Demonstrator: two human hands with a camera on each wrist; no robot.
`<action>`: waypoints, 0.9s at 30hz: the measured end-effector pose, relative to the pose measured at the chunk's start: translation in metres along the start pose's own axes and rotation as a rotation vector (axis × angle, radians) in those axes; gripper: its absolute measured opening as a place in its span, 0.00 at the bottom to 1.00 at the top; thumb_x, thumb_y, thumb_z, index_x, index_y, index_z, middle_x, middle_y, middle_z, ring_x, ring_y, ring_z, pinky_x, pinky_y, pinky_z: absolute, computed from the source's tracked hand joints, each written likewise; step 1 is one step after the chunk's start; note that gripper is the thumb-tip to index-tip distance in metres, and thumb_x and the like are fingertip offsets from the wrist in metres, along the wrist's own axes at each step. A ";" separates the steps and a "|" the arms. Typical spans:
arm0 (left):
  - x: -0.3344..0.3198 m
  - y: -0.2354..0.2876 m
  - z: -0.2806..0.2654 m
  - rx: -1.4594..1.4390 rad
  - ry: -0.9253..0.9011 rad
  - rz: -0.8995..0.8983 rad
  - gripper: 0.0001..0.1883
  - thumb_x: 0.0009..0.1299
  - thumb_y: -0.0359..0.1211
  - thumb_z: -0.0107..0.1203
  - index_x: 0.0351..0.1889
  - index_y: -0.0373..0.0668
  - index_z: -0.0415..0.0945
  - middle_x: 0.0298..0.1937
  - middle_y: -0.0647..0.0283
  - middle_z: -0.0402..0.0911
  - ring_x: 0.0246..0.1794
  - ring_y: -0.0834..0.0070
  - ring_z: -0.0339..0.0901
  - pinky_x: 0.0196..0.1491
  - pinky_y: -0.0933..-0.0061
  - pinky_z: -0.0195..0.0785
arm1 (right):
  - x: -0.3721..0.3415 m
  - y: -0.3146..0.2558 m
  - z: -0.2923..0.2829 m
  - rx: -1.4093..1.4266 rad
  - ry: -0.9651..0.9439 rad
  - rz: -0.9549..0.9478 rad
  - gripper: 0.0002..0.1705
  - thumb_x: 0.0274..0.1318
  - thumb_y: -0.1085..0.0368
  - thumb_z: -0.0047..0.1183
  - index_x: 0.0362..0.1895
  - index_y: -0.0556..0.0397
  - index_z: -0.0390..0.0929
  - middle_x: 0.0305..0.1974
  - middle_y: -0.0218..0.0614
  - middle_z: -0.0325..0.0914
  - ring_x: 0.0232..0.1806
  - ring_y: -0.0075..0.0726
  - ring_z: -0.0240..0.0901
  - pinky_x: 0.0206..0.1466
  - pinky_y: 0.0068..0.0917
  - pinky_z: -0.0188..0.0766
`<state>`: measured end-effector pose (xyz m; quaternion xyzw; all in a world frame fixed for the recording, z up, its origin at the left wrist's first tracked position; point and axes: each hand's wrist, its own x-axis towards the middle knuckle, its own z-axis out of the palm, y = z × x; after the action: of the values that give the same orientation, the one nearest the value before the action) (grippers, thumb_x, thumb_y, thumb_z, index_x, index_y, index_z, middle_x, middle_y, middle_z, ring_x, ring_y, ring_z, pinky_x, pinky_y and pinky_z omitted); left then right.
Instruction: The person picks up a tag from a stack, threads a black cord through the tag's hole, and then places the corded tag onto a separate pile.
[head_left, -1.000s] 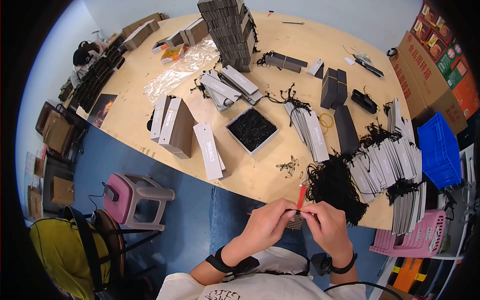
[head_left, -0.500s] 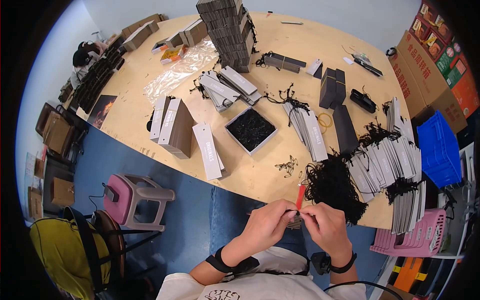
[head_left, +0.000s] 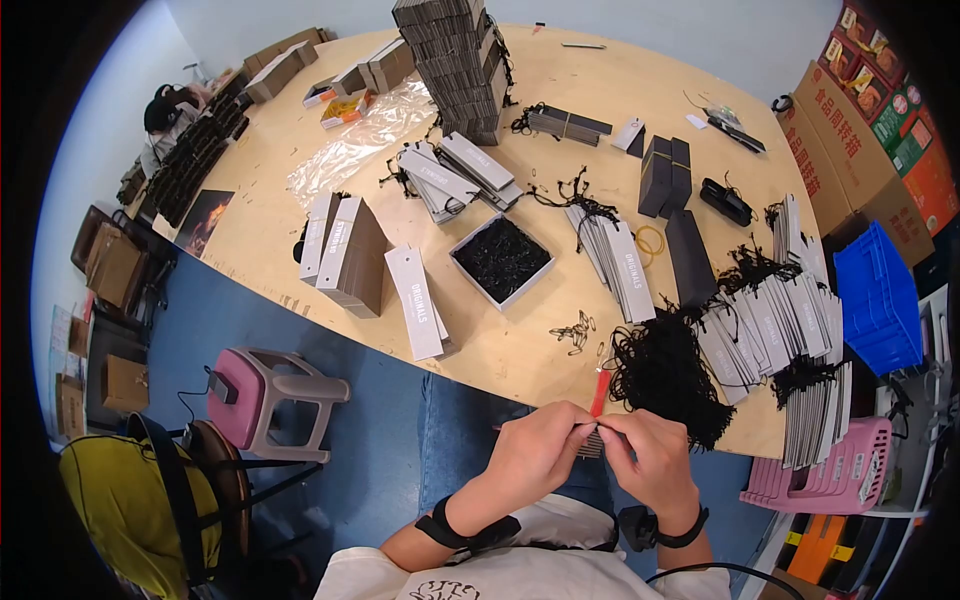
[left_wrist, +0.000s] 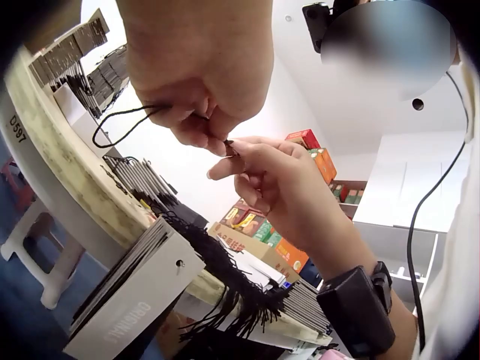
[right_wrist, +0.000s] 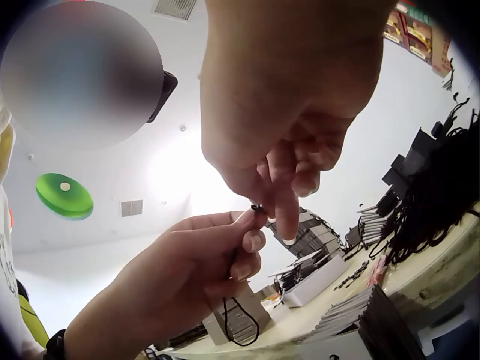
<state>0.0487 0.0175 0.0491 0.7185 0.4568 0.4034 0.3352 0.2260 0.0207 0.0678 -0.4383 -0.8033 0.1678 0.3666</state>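
Observation:
At the table's near edge, my left hand and right hand meet fingertip to fingertip. Thin black cord is gripped in the left fingers, its loop hanging out from that hand. Between thumb and finger, my right hand pinches a small dark bit of the cord where both hands meet; fingers partly hide it. Below the hands stands a stack of grey tags with punched holes and "ORIGINALS" print. A red strip-like thing lies just beyond the fingertips.
A heap of black cords lies right of the hands, with strung tags beyond. A white box of black pieces sits mid-table. Loose small pins lie nearer. Tag stacks stand left; a tall stack rises behind.
Both hands stay in nearly the same place over the tag stack. The right hand's fingers have shifted slightly toward the left fingertips.

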 end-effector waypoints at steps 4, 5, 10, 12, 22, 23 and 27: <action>0.001 0.001 0.000 0.116 0.044 0.059 0.04 0.69 0.26 0.57 0.39 0.39 0.75 0.29 0.57 0.79 0.28 0.60 0.79 0.31 0.68 0.72 | 0.000 0.001 -0.001 -0.020 0.003 -0.015 0.07 0.51 0.73 0.61 0.37 0.55 0.79 0.23 0.38 0.78 0.22 0.40 0.76 0.25 0.32 0.70; 0.001 0.001 0.000 0.115 0.043 0.059 0.04 0.69 0.26 0.57 0.39 0.39 0.75 0.29 0.57 0.79 0.28 0.60 0.79 0.31 0.68 0.72 | 0.001 0.001 -0.002 -0.023 -0.003 -0.017 0.08 0.51 0.73 0.61 0.37 0.55 0.80 0.24 0.38 0.78 0.22 0.41 0.76 0.25 0.31 0.70; 0.000 0.002 0.000 -0.043 0.018 -0.019 0.04 0.71 0.24 0.55 0.41 0.38 0.74 0.31 0.58 0.81 0.29 0.64 0.81 0.32 0.72 0.73 | 0.003 0.000 0.001 0.061 0.049 0.094 0.10 0.51 0.75 0.61 0.40 0.55 0.80 0.25 0.38 0.79 0.23 0.40 0.77 0.26 0.31 0.71; -0.001 0.000 0.000 -0.076 0.002 -0.032 0.04 0.71 0.24 0.55 0.42 0.38 0.74 0.32 0.58 0.82 0.30 0.66 0.82 0.33 0.72 0.73 | 0.002 -0.001 -0.001 0.090 0.045 0.117 0.10 0.51 0.76 0.61 0.40 0.55 0.80 0.25 0.38 0.79 0.23 0.40 0.78 0.26 0.31 0.71; -0.002 0.000 -0.005 -0.199 -0.107 -0.079 0.05 0.73 0.22 0.52 0.45 0.35 0.74 0.34 0.57 0.82 0.34 0.68 0.82 0.39 0.72 0.74 | 0.000 0.006 -0.007 0.037 -0.013 -0.097 0.15 0.45 0.79 0.62 0.40 0.56 0.81 0.27 0.36 0.81 0.23 0.37 0.76 0.25 0.28 0.68; -0.002 -0.001 -0.005 -0.199 -0.107 -0.080 0.05 0.73 0.22 0.52 0.45 0.35 0.74 0.34 0.57 0.82 0.34 0.68 0.82 0.39 0.72 0.74 | 0.000 0.007 -0.007 0.022 -0.021 -0.108 0.14 0.45 0.79 0.62 0.40 0.56 0.81 0.28 0.36 0.82 0.23 0.38 0.77 0.25 0.29 0.69; -0.003 -0.002 -0.003 -0.194 -0.137 -0.082 0.05 0.74 0.23 0.51 0.46 0.34 0.74 0.35 0.57 0.82 0.35 0.68 0.83 0.40 0.72 0.74 | 0.000 0.007 -0.006 0.026 -0.001 -0.123 0.13 0.45 0.79 0.62 0.38 0.56 0.81 0.29 0.36 0.82 0.24 0.38 0.77 0.26 0.29 0.70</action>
<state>0.0445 0.0161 0.0483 0.6892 0.4206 0.3818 0.4498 0.2346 0.0244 0.0680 -0.3832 -0.8266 0.1556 0.3816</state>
